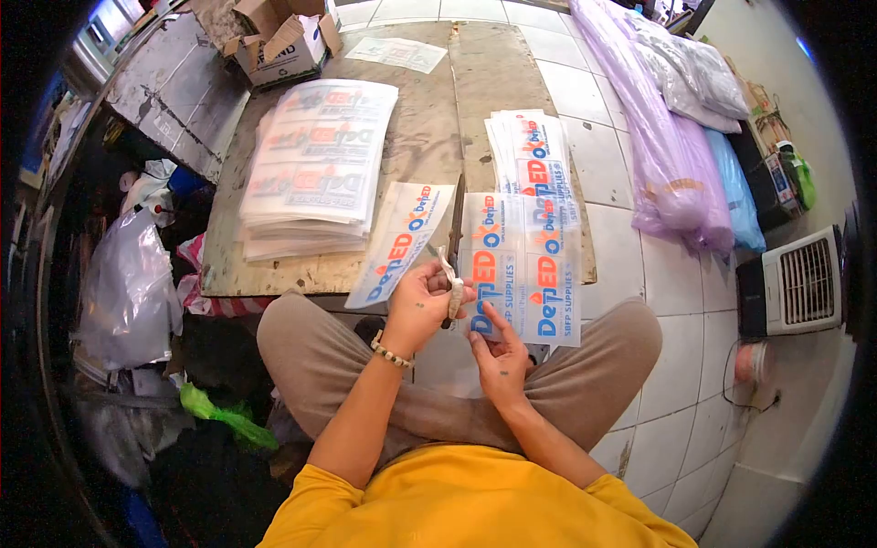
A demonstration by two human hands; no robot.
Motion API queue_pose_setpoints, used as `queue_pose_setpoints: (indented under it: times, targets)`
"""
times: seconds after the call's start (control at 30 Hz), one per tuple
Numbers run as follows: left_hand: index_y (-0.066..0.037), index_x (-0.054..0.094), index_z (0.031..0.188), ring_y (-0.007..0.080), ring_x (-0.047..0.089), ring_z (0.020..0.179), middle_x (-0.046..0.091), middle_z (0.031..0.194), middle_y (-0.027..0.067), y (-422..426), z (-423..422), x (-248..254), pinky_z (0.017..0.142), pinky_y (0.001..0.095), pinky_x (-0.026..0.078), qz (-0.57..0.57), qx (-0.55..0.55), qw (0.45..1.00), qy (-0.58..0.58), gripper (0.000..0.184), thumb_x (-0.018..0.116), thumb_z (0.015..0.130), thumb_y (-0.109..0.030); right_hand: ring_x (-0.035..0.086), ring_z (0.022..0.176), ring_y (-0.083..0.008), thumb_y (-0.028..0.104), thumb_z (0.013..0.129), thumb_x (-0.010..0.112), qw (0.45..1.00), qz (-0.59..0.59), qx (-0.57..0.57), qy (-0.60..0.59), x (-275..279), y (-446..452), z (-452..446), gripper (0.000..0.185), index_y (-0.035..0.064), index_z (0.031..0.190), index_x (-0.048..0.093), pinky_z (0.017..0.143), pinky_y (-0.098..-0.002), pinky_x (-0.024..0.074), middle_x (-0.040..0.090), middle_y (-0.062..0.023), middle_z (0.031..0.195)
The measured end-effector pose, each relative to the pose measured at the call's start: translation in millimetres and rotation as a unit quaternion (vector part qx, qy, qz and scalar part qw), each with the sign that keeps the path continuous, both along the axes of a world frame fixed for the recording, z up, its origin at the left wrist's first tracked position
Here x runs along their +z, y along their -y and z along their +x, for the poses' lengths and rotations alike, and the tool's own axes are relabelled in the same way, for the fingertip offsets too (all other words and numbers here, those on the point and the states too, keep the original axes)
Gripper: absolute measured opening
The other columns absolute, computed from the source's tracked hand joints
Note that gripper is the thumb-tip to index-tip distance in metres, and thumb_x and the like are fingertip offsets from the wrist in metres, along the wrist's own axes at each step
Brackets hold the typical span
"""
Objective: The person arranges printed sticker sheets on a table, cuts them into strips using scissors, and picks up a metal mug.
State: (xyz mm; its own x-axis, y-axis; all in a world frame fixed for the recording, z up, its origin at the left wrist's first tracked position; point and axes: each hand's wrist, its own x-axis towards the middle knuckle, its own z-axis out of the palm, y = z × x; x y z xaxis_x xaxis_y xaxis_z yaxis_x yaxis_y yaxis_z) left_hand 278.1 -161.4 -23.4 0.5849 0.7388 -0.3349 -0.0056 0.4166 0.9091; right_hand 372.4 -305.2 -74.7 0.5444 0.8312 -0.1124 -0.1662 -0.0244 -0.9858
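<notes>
Head view: your left hand (418, 303) has its grip clamped round the wrapped handle of a dark-bladed cutting tool (458, 219); your right hand (502, 367) appears to pinch the near edge of the printed sheet (523, 274). Sheet overhangs the near edge of the surface (429, 137), blade between it and the printed strip (400, 239). Watch: a slack right grip could let the sheet skew and the edge wander into the lettering; right fingertips near the handle could get nicked. Hard to make out: left fingertips, blade's underside, tool type. Box (285, 41) contents mostly hidden, frame corners black
</notes>
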Motion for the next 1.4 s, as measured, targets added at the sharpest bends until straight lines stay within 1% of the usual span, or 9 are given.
queue_pose_setpoints:
  times: [0.2,0.3,0.47,0.53,0.63,0.8,1.0,1.1,1.4]
  targets:
    - [0.007,0.045,0.139,0.0177,0.071,0.09,0.071,0.107,0.0158,25,-23,21,0.068,0.0262,0.058,-0.031,-0.067,0.997,0.024,0.07,0.079,0.081,-0.008,0.058,0.114,-0.0181,-0.009,0.088,0.064,0.992,0.088,-0.04,-0.079,1,-12,2,0.065,0.004,0.146,0.037,0.096,-0.0302,0.0489,0.056,-0.0116,0.128]
    - [0.004,0.039,0.145,0.0197,0.07,0.096,0.069,0.112,0.0168,45,-44,32,0.075,0.0271,0.058,-0.064,-0.086,0.994,0.015,0.077,0.079,0.08,-0.004,0.056,0.117,-0.0202,-0.01,0.086,0.066,0.992,0.064,-0.072,-0.076,13,-9,11,0.072,0.0055,0.148,0.031,0.097,-0.0324,0.049,0.054,-0.0128,0.13]
    - [0.0,0.038,0.147,0.0253,0.067,0.108,0.065,0.121,0.0201,77,-92,28,0.087,0.0326,0.055,-0.103,-0.079,0.989,0.065,0.076,0.076,0.081,0.005,0.057,0.114,-0.0155,0.003,0.094,0.062,0.969,0.084,-0.185,-0.14,1,-6,36,0.038,-0.0007,0.132,0.056,0.091,-0.0283,0.0504,0.058,-0.0098,0.129]
    - [-0.001,0.036,0.15,0.0284,0.064,0.114,0.063,0.126,0.0218,84,-118,22,0.095,0.0379,0.052,-0.089,-0.119,0.986,0.081,0.08,0.076,0.081,0.005,0.059,0.109,-0.0144,0.002,0.094,0.062,0.975,0.066,-0.15,-0.149,10,-9,40,0.04,-0.0002,0.133,0.055,0.088,-0.0276,0.0511,0.057,-0.0098,0.129]
    - [-0.001,0.035,0.149,0.0299,0.063,0.115,0.063,0.125,0.0235,81,-143,41,0.092,0.0395,0.054,-0.195,-0.181,0.962,0.057,0.081,0.078,0.08,0.003,0.061,0.101,-0.0122,0.0,0.093,0.063,0.982,0.062,-0.128,-0.126,15,-20,39,0.042,0.0005,0.134,0.055,0.083,-0.027,0.0522,0.058,-0.0092,0.128]
    - [-0.003,0.025,0.155,0.0191,0.053,0.128,0.055,0.139,0.0145,80,-155,51,0.099,0.0281,0.045,-0.217,-0.281,0.935,-0.011,0.087,0.075,0.084,0.001,0.062,0.097,-0.0117,0.0,0.092,0.063,0.974,0.101,-0.109,-0.173,22,-38,33,0.043,0.0014,0.135,0.055,0.082,-0.0273,0.0526,0.061,-0.008,0.123]
    - [-0.004,0.022,0.156,0.0153,0.058,0.118,0.058,0.134,0.014,93,-128,45,0.098,0.0287,0.047,-0.143,-0.211,0.965,-0.054,0.089,0.077,0.085,-0.006,0.063,0.101,-0.0124,-0.003,0.093,0.062,0.982,0.097,-0.086,-0.137,23,-41,35,0.044,0.0034,0.136,0.054,0.085,-0.0301,0.0535,0.059,-0.0071,0.127]
    - [-0.005,0.022,0.156,0.0141,0.06,0.114,0.059,0.133,0.0136,95,-108,39,0.097,0.0289,0.048,-0.084,-0.208,0.973,-0.056,0.09,0.077,0.085,-0.007,0.063,0.094,-0.0113,-0.001,0.092,0.064,0.985,0.106,-0.108,-0.088,23,-43,30,0.044,0.0013,0.135,0.054,0.08,-0.0267,0.0544,0.062,-0.0085,0.121]
    - [0.0,0.022,0.155,0.0142,0.055,0.119,0.058,0.128,0.0104,117,-58,4,0.096,0.0273,0.047,-0.074,-0.129,0.989,0.023,0.09,0.077,0.084,-0.003,0.062,0.099,-0.012,-0.002,0.092,0.065,0.985,0.104,-0.133,-0.037,25,-37,21,0.044,0.0016,0.134,0.055,0.083,-0.0252,0.052,0.061,-0.0081,0.122]
